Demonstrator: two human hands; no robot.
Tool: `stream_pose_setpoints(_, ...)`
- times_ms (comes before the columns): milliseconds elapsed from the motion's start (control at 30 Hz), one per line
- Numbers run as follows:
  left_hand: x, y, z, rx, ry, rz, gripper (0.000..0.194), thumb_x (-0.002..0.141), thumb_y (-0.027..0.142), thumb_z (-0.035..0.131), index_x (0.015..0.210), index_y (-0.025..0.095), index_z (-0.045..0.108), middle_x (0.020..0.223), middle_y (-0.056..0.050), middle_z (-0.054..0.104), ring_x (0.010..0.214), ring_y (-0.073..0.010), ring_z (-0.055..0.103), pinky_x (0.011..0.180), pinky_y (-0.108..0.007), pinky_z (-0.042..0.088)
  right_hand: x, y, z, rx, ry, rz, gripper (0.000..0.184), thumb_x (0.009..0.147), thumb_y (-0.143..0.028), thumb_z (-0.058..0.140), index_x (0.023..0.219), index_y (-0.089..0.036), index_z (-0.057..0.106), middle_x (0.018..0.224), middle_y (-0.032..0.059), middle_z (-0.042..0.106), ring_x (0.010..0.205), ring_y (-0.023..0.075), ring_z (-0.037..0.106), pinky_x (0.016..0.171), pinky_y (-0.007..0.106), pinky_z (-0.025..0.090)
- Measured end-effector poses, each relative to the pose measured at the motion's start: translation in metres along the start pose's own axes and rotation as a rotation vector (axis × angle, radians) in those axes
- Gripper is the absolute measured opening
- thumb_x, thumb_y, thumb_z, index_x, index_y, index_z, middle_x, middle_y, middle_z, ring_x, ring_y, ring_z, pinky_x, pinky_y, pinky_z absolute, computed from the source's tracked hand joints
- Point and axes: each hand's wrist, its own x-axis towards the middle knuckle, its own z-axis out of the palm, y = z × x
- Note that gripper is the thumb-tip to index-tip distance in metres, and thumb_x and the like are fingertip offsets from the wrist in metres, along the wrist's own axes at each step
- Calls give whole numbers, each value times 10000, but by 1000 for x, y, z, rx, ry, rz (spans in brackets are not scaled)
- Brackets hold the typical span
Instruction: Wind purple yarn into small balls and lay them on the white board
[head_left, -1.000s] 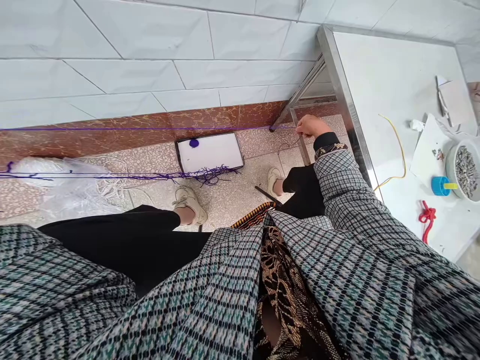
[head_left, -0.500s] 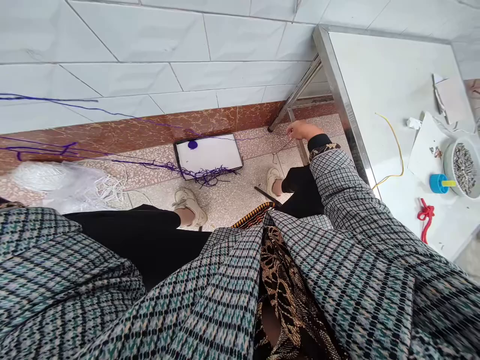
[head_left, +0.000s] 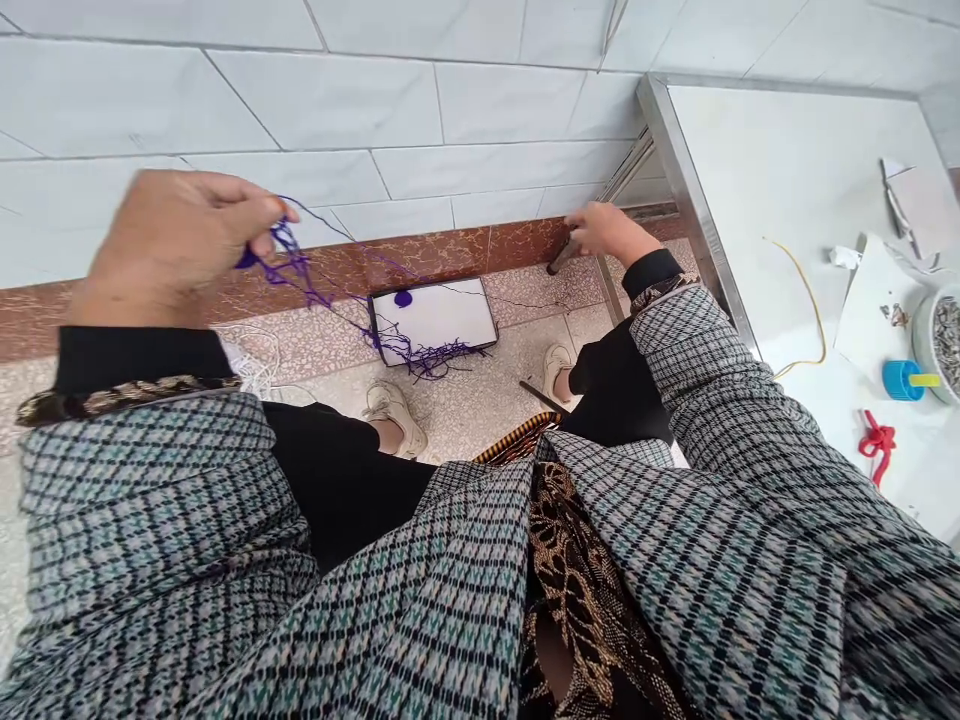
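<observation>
My left hand [head_left: 184, 235], raised at the left and slightly blurred, pinches a tangle of purple yarn [head_left: 294, 268]. From it, strands run down to a loose heap of the same yarn along the near edge of a white box lid [head_left: 457, 312] on the floor. A small purple yarn ball [head_left: 403, 299] lies on the lid's far left part. Beside the table leg, my right hand [head_left: 598, 230] is closed with fingertips together. A thin strand stretches toward it from the left; what its fingers hold is too small to make out clearly.
At right stands a white metal-edged table [head_left: 739, 200] bearing a yellow cord [head_left: 814, 300], a blue cap [head_left: 902, 380], a red knotted cord [head_left: 877, 445] and a bowl of small pieces [head_left: 949, 340]. White string [head_left: 259, 360] lies on the floor at left. A tiled wall [head_left: 360, 110] rises ahead.
My left hand has come into view from the left, bringing the purple yarn inward, so the stretched strands now hang slacker. My right hand stays near the table leg.
</observation>
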Motion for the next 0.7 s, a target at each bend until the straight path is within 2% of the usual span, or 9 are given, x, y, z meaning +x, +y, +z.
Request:
stream_pose_setpoints(100, -3, 37, 16, -129, -80, -59, 158, 1011, 231, 667, 985, 159, 806, 726, 32, 623, 802, -149, 540, 879, -307, 433, -4, -37, -10, 388, -6, -150, 389, 1271, -194, 633, 1636, -150, 760, 1160, 115, 865, 917, 167, 820, 872, 210, 660)
stream_pose_setpoints(167, -3, 55, 30, -159, -155, -24, 161, 1017, 225, 672, 974, 171, 817, 638, 60, 586, 738, -135, 505, 835, -289, 423, -9, -65, -8, 762, -49, -279, 345, 1214, -208, 744, 1553, -169, 794, 1230, 103, 867, 794, 139, 770, 767, 204, 661)
stream_pose_setpoints(233, -1, 65, 44, -185, -224, 4, 146, 1014, 215, 683, 950, 180, 809, 603, 78, 574, 683, -121, 473, 775, -282, 397, -14, -91, -2, 1037, -182, -385, 355, 1179, -176, 771, 1534, -185, 780, 1414, 107, 847, 724, 98, 719, 730, 198, 660)
stream_pose_setpoints(333, 5, 71, 63, -240, -305, 47, 179, 1016, 196, 685, 847, 195, 745, 583, 75, 568, 653, -118, 473, 749, -290, 399, -14, -121, 11, 1128, -384, -485, 289, 1167, -192, 791, 1455, -184, 769, 1441, 99, 837, 708, 77, 705, 730, 186, 651)
stream_pose_setpoints(400, 8, 73, 70, -291, -344, 70, 192, 1018, 203, 698, 827, 204, 719, 588, 71, 565, 659, -117, 477, 758, -291, 416, -11, -132, 18, 1060, -426, -539, 163, 1150, -241, 842, 1288, -172, 791, 1150, 51, 857, 701, 92, 697, 711, 172, 619)
stream_pose_setpoints(500, 8, 75, 71, -341, -369, 84, 74, 1053, 215, 714, 1023, 198, 780, 620, 79, 561, 690, -117, 482, 793, -293, 434, -6, -132, 21, 969, -372, -525, 138, 1178, -206, 789, 1051, -155, 774, 720, -40, 648, 605, 94, 558, 616, 149, 503)
stream_pose_setpoints(600, 5, 72, 63, -364, -366, 34, 201, 1168, 227, 630, 1298, 172, 773, 654, 71, 539, 685, -125, 464, 769, -309, 400, 2, -110, 11, 940, -213, -372, 256, 1231, -133, 643, 1006, -139, 764, 612, -79, 458, 559, 98, 383, 554, 163, 386)
stream_pose_setpoints(667, 3, 65, 56, -386, -354, 9, 243, 1210, 238, 581, 1366, 166, 752, 680, 62, 533, 689, -125, 460, 748, -304, 369, 11, -80, 1, 849, -66, -202, 277, 1256, -136, 597, 1056, -117, 788, 649, -60, 492, 594, 103, 392, 584, 174, 393)
stream_pose_setpoints(700, 2, 60, 53, -396, -347, 5, 244, 1214, 249, 578, 1366, 166, 749, 689, 58, 531, 696, -124, 463, 744, -297, 361, 17, -62, -3, 753, 9, -93, 269, 1264, -148, 594, 1110, -99, 808, 711, -29, 580, 642, 105, 462, 635, 178, 438)
